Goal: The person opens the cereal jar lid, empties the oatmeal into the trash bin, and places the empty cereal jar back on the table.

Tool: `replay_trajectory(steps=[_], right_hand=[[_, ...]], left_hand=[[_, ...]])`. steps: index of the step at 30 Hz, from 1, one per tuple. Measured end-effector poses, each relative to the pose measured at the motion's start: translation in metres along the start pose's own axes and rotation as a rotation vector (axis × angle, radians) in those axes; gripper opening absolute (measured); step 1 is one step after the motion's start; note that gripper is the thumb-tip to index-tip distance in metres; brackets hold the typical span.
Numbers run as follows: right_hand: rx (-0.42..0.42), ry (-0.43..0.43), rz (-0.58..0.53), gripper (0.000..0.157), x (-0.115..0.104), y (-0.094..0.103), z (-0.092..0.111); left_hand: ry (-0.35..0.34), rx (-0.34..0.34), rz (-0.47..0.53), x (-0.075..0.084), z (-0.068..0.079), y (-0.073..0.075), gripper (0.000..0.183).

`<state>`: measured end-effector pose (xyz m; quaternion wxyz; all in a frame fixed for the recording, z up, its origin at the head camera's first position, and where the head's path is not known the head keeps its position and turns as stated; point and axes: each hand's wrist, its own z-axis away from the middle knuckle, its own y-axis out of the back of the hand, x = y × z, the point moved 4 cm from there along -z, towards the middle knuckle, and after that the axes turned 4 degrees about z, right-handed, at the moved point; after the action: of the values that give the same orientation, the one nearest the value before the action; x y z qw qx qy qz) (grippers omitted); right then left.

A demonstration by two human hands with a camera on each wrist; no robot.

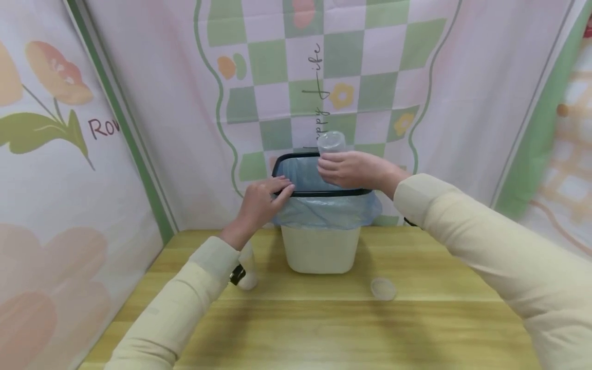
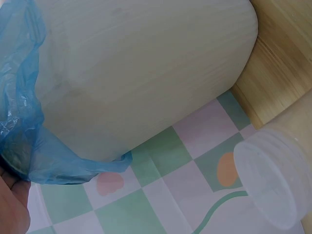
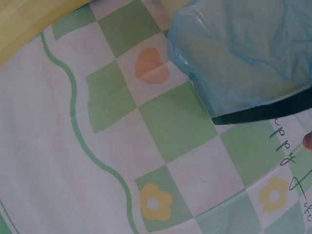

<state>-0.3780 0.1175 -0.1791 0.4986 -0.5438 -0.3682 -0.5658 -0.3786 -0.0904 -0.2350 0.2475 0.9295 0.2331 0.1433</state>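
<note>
A cream bin (image 1: 321, 249) stands on the table, lined with a blue plastic bag (image 1: 324, 211) folded over its black rim (image 1: 319, 193). My left hand (image 1: 261, 203) rests on the rim at its near left corner, fingers and thumb extended over it. My right hand (image 1: 349, 168) grips a clear plastic cup (image 1: 332, 140) above the right part of the bin opening. The fingers' far side is hidden. In the right wrist view, only one fingertip (image 3: 307, 141) shows at the right edge, and the cup is out of sight.
A round translucent lid (image 1: 383, 289) lies on the wooden table (image 1: 300, 324), right of the bin. A pale bottle (image 1: 248, 280) stands left of it, partly behind my left forearm; its translucent cap (image 2: 270, 180) shows in the left wrist view. Printed curtain (image 1: 268, 61) hangs behind.
</note>
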Motion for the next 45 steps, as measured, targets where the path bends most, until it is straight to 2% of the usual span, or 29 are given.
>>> replay_trajectory(steps=[2,6,13,20,26,30,35,45], right_hand=[[0.01,0.002,-0.011,0.029,-0.002,0.001,0.0],[-0.008,-0.067,0.029,0.034,0.005,0.001,0.002],[-0.004,0.013,0.013,0.033,-0.001,-0.001,0.003],[0.001,-0.087,-0.004,0.034,0.005,-0.001,0.009],[0.026,-0.246,-0.149,0.036,0.015,0.0,0.016],[0.083,-0.363,-0.268,0.039,0.022,-0.002,0.02],[0.132,-0.456,-0.421,0.041,0.027,-0.006,0.025],[0.091,-0.614,-0.598,0.041,0.029,-0.008,0.036]], left_hand=[[0.0,-0.004,0.0,0.0,0.0,0.0,0.021],[0.007,-0.003,0.0,0.0,0.0,0.0,0.02],[0.013,-0.014,-0.004,-0.001,0.0,-0.001,0.021],[0.027,-0.018,-0.002,-0.001,0.001,-0.002,0.02],[0.034,-0.017,0.011,-0.001,0.001,-0.002,0.022],[0.044,-0.015,0.022,-0.002,0.001,-0.002,0.022],[0.048,-0.015,0.025,-0.003,0.001,-0.002,0.022],[0.044,-0.02,0.022,-0.003,0.001,-0.002,0.022]])
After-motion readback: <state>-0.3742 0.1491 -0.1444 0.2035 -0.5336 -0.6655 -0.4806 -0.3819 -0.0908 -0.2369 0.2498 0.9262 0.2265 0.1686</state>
